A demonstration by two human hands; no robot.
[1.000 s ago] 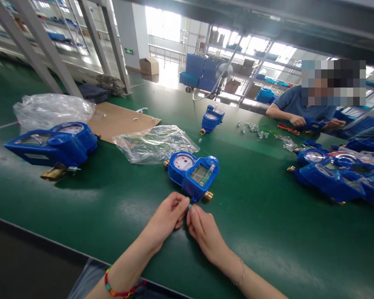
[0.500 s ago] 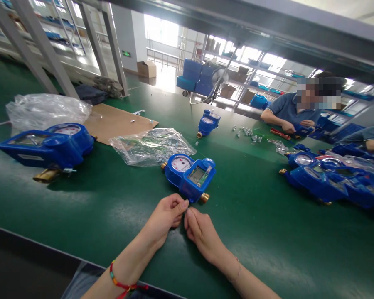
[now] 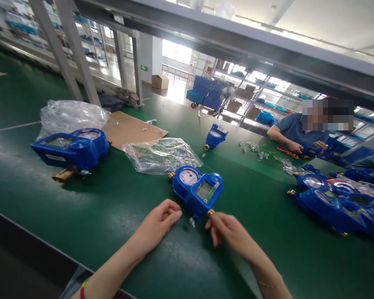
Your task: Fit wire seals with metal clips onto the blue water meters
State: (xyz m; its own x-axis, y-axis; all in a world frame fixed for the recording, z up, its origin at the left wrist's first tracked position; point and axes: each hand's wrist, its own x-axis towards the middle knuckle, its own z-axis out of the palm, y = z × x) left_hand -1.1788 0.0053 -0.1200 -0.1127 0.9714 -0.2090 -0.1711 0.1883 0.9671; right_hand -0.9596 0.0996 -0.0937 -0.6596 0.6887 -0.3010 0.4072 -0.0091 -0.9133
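Note:
A blue water meter [image 3: 195,191] with a round dial and a small display lies on the green table in front of me. At its near corner hangs a small clear-and-grey seal tag [image 3: 192,222]. My right hand [image 3: 229,228] has its thumb and forefinger on the meter's brass end fitting [image 3: 211,212], the other fingers hanging loosely below. Just left of the tag, my left hand [image 3: 162,218] is closed, thumb against curled fingers, apart from the meter; nothing shows in it.
Another water meter [image 3: 71,149] sits at left beside crumpled plastic [image 3: 71,116] and cardboard [image 3: 134,128]. A plastic bag [image 3: 162,155] of small parts lies behind my meter. Farther back are one meter [image 3: 216,136] and loose seals [image 3: 254,148]. Several meters [image 3: 333,199] crowd the right, near a co-worker [image 3: 302,128].
My hands were together at the meter's near corner; they have parted, the right moving to the brass fitting and the left drawing away. The seal tag now shows. The view has shifted.

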